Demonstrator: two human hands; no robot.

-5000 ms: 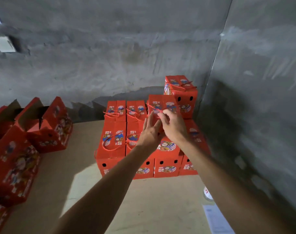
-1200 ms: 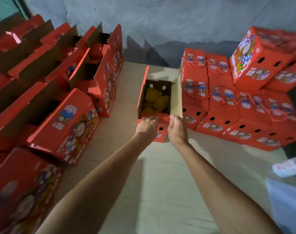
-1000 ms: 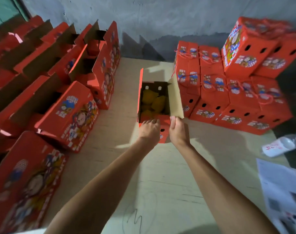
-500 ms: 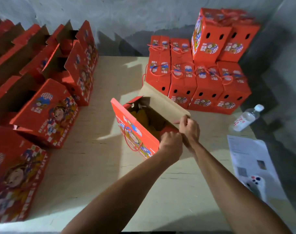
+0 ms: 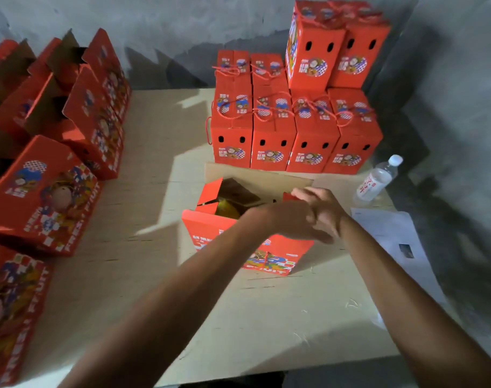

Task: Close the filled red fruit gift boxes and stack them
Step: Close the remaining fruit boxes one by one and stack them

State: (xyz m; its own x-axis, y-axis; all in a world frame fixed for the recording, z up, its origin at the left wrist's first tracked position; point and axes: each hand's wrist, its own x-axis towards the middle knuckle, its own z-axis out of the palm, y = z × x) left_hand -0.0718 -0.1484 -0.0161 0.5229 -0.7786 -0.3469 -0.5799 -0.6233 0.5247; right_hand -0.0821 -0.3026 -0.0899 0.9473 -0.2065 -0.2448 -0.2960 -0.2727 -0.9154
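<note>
An open red gift box point(image 5: 247, 242) stands on the pale table point(image 5: 266, 317), a little right of the middle, near the person. Its top is not closed: the long brown flap point(image 5: 255, 175) on the far side is folded back, and a small red side flap point(image 5: 210, 189) stands up at the left end. Yellow fruit point(image 5: 227, 210) shows inside.

Both hands are at the right end of the box top, one across the other. The left hand point(image 5: 290, 222) reaches from the left over the opening. It is blurred, so I cannot tell if its fingers grasp something or are released. The right hand point(image 5: 321, 204) lies just behind it, with fingers bent down at the small red flap on that end. Whether they pinch the flap or only touch it, I cannot tell.

The stack of closed boxes point(image 5: 294, 127) stands at the far right, against the wall: four boxes in front, more behind them, and two boxes point(image 5: 336, 49) on top at the right. On the left side are many open boxes point(image 5: 70, 107) in rows.

A water bottle point(image 5: 378, 179) lies on the table right of the stack, and a white paper sheet point(image 5: 392, 236) lies near it.
</note>
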